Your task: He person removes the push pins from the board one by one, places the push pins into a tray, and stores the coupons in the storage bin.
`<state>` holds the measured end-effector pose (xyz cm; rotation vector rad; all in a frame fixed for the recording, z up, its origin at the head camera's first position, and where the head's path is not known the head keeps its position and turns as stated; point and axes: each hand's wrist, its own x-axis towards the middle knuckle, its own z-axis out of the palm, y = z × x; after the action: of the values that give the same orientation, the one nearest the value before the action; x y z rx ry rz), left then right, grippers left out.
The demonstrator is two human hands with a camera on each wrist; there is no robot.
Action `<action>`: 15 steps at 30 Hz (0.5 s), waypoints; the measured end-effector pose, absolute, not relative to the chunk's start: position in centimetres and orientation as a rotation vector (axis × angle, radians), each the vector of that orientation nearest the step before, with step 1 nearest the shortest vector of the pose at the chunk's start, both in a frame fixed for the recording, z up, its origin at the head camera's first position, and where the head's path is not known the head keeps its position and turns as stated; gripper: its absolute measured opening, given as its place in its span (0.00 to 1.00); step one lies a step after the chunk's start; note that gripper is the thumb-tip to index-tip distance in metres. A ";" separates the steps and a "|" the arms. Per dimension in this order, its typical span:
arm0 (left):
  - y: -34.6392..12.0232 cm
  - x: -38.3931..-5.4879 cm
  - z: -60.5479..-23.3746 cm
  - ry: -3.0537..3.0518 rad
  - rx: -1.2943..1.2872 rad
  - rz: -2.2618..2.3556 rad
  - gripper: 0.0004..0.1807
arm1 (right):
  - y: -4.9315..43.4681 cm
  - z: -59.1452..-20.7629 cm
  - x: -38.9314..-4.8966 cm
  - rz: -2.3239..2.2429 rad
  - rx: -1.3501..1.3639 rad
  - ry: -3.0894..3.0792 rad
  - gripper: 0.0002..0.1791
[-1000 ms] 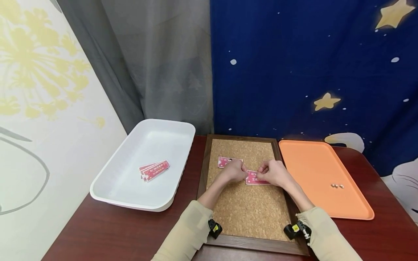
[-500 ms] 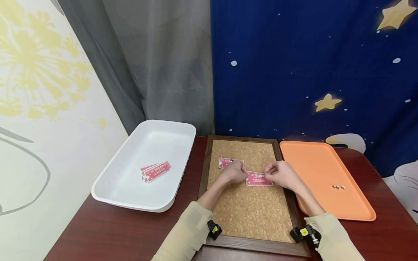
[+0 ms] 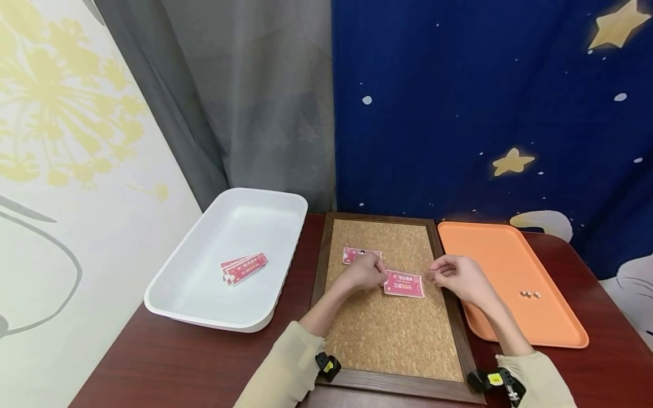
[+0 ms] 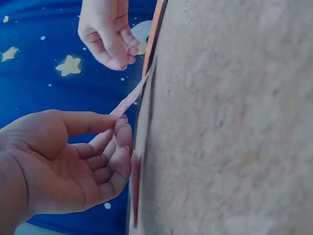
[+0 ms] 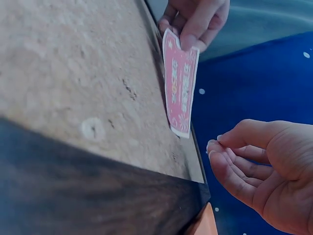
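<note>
A pink-and-white coupon [image 3: 403, 284] lies over the middle of the cork board. My left hand [image 3: 365, 272] pinches its left end between thumb and fingertips. In the left wrist view the coupon [image 4: 129, 100] appears edge-on, slanting toward the board; the right wrist view gives its printed face. Off the coupon's right end, over the board's right frame, is my right hand [image 3: 461, 277], fingers loosely curled, thumb close to the index fingertip. Nothing shows between them. Another coupon [image 3: 352, 254], with a dark dot near its top, sits higher on the board, partly behind my left hand.
The wood-framed cork board [image 3: 393, 340] lies on a dark red table [image 3: 178, 362]. To its left, a white tub [image 3: 265, 221] holds several overlapping coupons [image 3: 247, 268]. An orange tray [image 3: 490, 249] at the right carries a few small shiny pieces [image 3: 529, 294]. Curtains hang behind.
My right hand has let go of the coupon's right end and moved right, uncovering its print. The left hand keeps its pinch on the left end, and the coupon tilts slightly more.
</note>
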<state>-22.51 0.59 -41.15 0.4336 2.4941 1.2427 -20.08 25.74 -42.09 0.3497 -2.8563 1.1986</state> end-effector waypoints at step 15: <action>-3.5 -21.3 -39.0 2.465 0.503 1.390 0.03 | 27.8 -41.7 -18.3 1.141 0.296 -2.799 0.06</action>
<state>-21.27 -3.55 -38.99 0.5025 2.4649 1.3896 -18.31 27.76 -41.71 0.2964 -2.7989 1.1409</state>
